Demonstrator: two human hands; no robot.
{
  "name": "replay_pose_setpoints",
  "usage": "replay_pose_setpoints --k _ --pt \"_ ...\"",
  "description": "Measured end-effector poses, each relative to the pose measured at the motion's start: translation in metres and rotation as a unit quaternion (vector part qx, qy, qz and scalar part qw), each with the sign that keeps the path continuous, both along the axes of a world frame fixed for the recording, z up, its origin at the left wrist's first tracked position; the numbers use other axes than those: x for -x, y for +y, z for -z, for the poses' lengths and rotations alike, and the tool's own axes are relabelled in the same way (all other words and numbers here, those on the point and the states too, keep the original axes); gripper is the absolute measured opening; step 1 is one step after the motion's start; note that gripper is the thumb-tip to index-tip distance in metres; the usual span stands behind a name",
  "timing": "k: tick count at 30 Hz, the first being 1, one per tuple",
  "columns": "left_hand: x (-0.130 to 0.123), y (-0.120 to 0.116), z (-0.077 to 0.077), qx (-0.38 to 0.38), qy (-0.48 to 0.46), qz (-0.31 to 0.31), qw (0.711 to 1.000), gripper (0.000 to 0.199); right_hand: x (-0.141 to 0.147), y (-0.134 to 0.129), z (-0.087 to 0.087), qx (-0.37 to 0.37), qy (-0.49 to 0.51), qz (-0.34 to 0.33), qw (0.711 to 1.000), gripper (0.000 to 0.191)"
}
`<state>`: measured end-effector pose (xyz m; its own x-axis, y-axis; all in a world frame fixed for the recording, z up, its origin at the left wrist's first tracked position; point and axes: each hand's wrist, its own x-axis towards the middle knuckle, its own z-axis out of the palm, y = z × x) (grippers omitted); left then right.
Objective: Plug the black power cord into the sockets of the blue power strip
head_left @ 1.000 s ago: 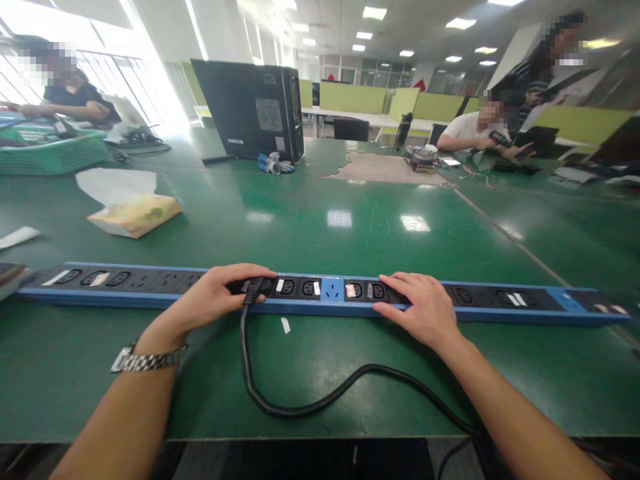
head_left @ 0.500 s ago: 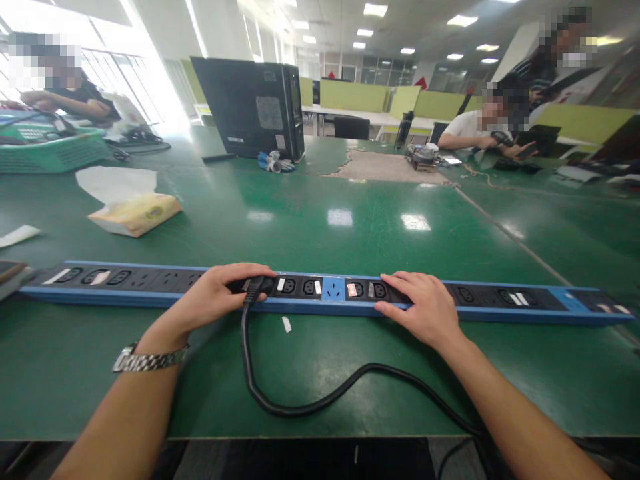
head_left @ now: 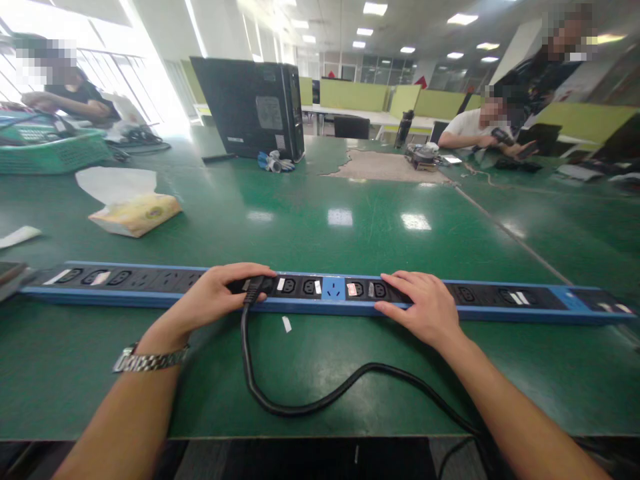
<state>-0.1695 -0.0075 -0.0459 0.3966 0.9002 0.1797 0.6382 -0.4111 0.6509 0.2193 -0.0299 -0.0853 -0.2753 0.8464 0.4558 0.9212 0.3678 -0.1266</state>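
Note:
A long blue and black power strip point(head_left: 333, 305) lies across the green table, with rows of sockets and small white labels on top. My left hand point(head_left: 220, 290) spans the strip left of its middle, fingers on the far edge and thumb on the near side. Between thumb and fingers sits a black plug point(head_left: 256, 288) at a socket; its contact with the fingers is partly hidden. From the plug a thick black cable point(head_left: 300, 410) curves right toward the table's front edge. Right of the blue socket, my right hand point(head_left: 423, 303) grips the strip across its width.
A tissue pack point(head_left: 140, 217), a green basket point(head_left: 55, 157), a black computer case point(head_left: 250, 110) and gloves point(head_left: 275, 162) stand or lie farther back. One small white paper scrap point(head_left: 286, 325) is near the strip. Several people are around the table's far side.
Both my hands, the strip and the plug stay in place. At the back right, the standing person has shifted slightly.

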Motion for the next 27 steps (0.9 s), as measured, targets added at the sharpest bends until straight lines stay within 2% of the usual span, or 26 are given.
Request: replay_pose_setpoints --k 11,20,22,25,27 --pt "0.0001 -0.0002 0.0000 -0.019 0.005 0.002 1.000 0.040 0.0011 -0.0006 -0.0014 0.001 0.002 0.002 1.000 0.055" --pt "-0.0011 -0.0003 0.0002 -0.004 -0.009 -0.001 1.000 0.040 0.0001 -0.0001 -0.0008 0.005 0.000 0.004 1.000 0.056" --pt "0.0004 -0.0014 -0.0007 -0.004 -0.044 -0.029 0.999 0.039 0.0001 0.0001 -0.0009 0.006 0.000 0.003 1.000 0.055" --pt "0.0050 -0.0037 -0.0022 -0.038 -0.129 -0.127 0.983 0.039 0.0005 0.0003 -0.0011 0.002 -0.001 -0.001 1.000 0.055" --pt "0.0073 -0.0047 -0.0025 -0.043 -0.151 -0.154 0.975 0.040 0.0008 0.0002 -0.0010 -0.001 0.000 -0.001 1.000 0.055"
